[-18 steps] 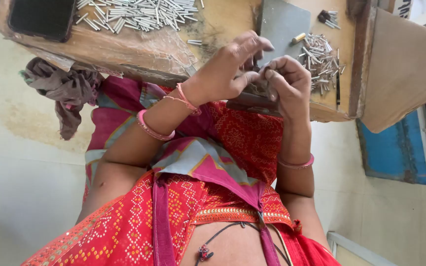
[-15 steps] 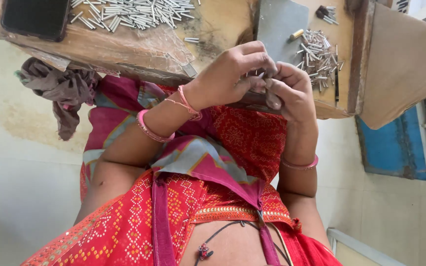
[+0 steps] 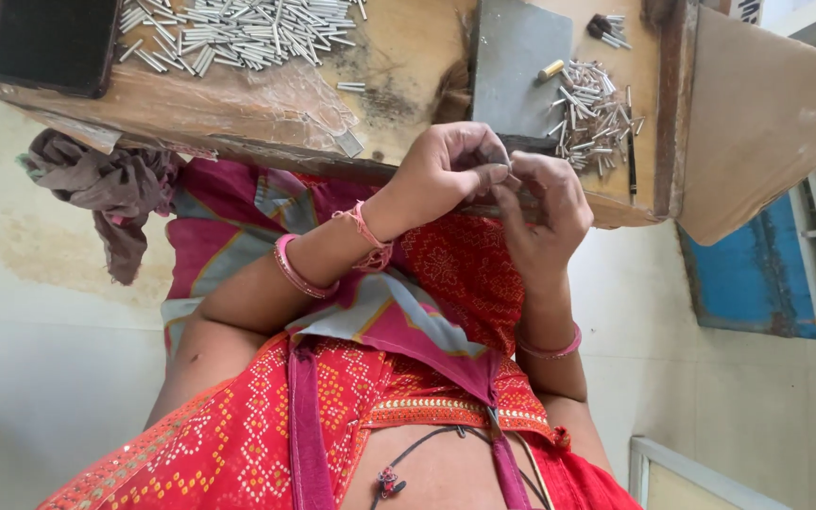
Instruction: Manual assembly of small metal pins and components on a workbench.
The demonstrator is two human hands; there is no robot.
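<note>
Pretty cramped up on the bench (image 3: 408,57). The big pile of metal pins (image 3: 238,28) covers most of the far-left stretch, with a black tray (image 3: 54,42) parked just beside it at the corner, so no clean path there. A grey metal plate (image 3: 514,61) sits in the middle, and right next to it the smaller pin heap (image 3: 592,113) fills the gap up to the wooden side wall (image 3: 672,104), which blocks that side. The only bare wood is the patch between the big pile and the plate. Both hands, left hand (image 3: 446,170) and right hand (image 3: 545,212), are bunched together at the near edge, fingers touching. A rag (image 3: 110,189) hangs off the edge further along.
</note>
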